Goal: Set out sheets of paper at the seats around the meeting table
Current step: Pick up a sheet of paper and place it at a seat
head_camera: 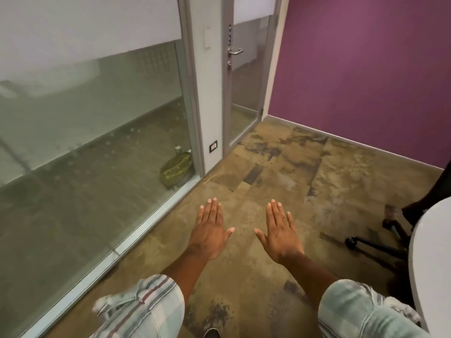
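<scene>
My left hand [210,228] and my right hand [280,232] are stretched out in front of me, palms down, flat, with fingers extended and nothing in them. They hover above the brown patterned carpet. A curved white edge of the meeting table [432,259] shows at the far right. No sheets of paper are in view.
A glass partition wall [92,123] runs along the left, with a glass door [244,76] and its metal handle ahead. A purple wall [366,69] closes the far right side. A black office chair base with castors [380,242] stands by the table edge. A bag lies behind the glass.
</scene>
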Available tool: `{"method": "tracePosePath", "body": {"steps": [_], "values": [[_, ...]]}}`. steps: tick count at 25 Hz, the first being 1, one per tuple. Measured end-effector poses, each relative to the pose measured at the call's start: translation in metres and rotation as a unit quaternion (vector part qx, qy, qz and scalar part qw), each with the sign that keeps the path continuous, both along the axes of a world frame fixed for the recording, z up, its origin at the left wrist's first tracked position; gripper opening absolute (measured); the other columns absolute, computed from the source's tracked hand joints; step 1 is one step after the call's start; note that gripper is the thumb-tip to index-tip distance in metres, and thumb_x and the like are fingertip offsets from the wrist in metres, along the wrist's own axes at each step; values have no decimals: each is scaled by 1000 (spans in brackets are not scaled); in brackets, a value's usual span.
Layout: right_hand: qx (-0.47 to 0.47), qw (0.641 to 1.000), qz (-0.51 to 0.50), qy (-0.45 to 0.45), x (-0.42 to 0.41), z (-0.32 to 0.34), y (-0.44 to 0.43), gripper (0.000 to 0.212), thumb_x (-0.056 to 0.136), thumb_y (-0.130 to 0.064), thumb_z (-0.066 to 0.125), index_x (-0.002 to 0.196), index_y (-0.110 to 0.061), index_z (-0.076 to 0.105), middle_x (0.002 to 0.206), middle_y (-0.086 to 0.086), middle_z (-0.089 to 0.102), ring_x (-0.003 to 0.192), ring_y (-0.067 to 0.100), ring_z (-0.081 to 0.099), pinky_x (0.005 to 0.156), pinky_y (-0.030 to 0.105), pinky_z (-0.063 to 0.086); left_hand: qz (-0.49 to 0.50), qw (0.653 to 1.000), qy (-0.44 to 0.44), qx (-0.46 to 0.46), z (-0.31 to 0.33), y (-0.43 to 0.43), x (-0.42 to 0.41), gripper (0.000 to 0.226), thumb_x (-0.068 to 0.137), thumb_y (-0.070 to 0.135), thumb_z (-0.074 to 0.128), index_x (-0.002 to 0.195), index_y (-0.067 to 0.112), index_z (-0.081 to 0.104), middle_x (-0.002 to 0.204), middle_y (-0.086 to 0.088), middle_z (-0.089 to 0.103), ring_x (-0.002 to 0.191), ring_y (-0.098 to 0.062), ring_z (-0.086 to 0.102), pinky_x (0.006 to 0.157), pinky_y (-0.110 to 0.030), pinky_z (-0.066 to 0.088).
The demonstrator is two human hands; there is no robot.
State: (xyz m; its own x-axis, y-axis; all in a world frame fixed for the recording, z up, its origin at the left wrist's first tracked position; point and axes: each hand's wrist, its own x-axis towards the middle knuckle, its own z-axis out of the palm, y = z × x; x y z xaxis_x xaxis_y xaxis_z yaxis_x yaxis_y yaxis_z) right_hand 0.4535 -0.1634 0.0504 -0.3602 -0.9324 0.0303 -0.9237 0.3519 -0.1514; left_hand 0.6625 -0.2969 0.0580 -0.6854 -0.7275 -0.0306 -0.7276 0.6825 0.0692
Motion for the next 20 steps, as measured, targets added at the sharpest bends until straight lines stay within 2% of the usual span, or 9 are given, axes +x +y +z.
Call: {"method": "tracePosePath", "body": {"steps": [2,8,14,17,20], "values": [[-1,999,-32,-23,-23,7,-33,90,101,-73,5,164,-11,-11,171,8,-21,159,25,-20,130,47,-3,-24,999,-9,24,3,-40,-34,92,106,68,20,167,2,-2,176,-19,-8,164,-31,-13,133,-50,-7],[-28,991,-129,-32,-132,5,-106,90,101,-73,5,164,-10,-8,172,9,-17,159,25,-17,130,49,1,-113,993,4,15,4,-136,-177,92,106,67,24,167,3,-4,176,-18,-10,164,-31,-14,132,-48,-9],[-26,982,-184,-40,-289,-16,-151,89,101,-73,4,164,-10,-9,173,10,-15,159,25,-17,131,49,3,-162,987,-10,5,-2,-203,-359,93,107,67,21,166,2,-7,176,-19,-13,163,-31,-16,133,-49,-8],[-23,979,-202,-34,-371,-10,-170,90,102,-72,5,165,-8,-4,174,13,-8,160,27,-11,131,49,5,-186,982,-17,-11,1,-227,-450,92,106,67,19,166,2,-6,176,-20,-10,163,-32,-13,133,-50,-5],[-25,971,-231,-49,-448,7,-187,90,103,-70,14,165,-6,3,174,14,-2,161,29,-3,130,51,12,-205,979,-26,6,8,-245,-541,92,106,67,18,167,2,-2,176,-21,-6,164,-33,-8,133,-51,0]]}}
